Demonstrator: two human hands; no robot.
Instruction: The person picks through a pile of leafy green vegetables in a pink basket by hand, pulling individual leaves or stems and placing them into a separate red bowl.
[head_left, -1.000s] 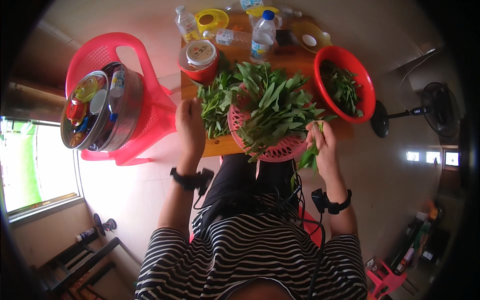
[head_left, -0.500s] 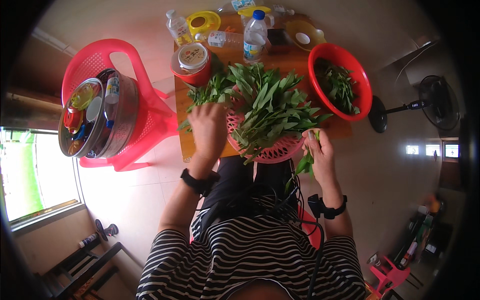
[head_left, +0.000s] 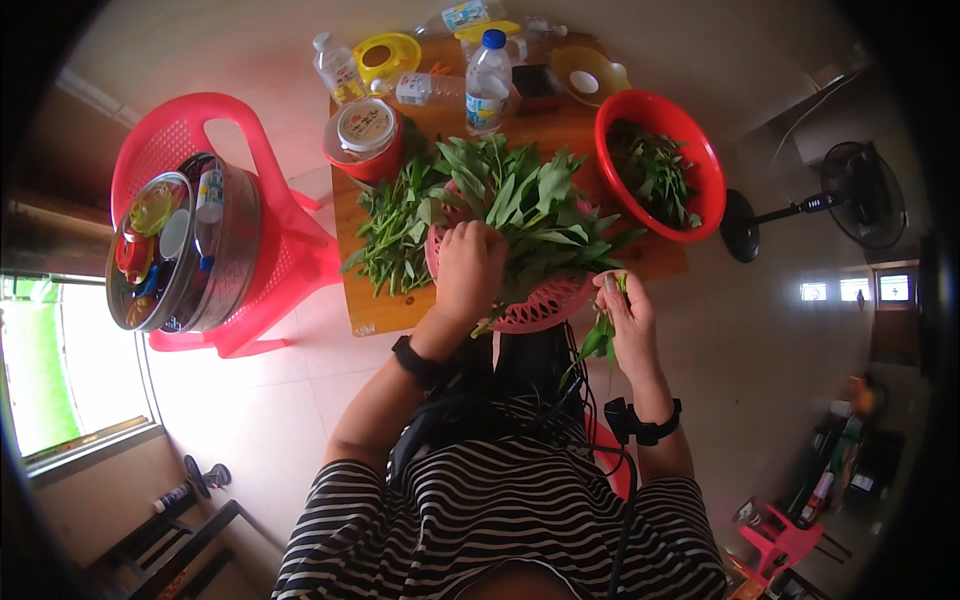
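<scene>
A pink openwork basket [head_left: 545,306] in front of me is heaped with long-leaved green stems [head_left: 535,205]. My left hand [head_left: 472,265] is over the left part of this heap, fingers curled downward, tips out of sight; what they hold, if anything, is hidden. To the right of the basket, my right hand [head_left: 630,315] pinches a small leafy sprig [head_left: 598,338] between thumb and fingers, leaves hanging down. A pile of thinner green stems [head_left: 390,235] lies on the wooden table [head_left: 385,313] left of the basket. More greens [head_left: 660,180] fill part of a red basin [head_left: 712,170].
A red bucket [head_left: 375,166] with a white-lidded tub [head_left: 366,124] stands at the table's back left. Plastic bottles [head_left: 488,90] and yellow lids [head_left: 387,58] are behind. Left, a pink chair [head_left: 265,150] bears metal pots [head_left: 235,250]; right, a black fan [head_left: 865,195] stands.
My left hand has moved right, from over the stem pile to over the basket, uncovering the pile. My right hand stays beside the basket with its sprig. The view has shifted slightly.
</scene>
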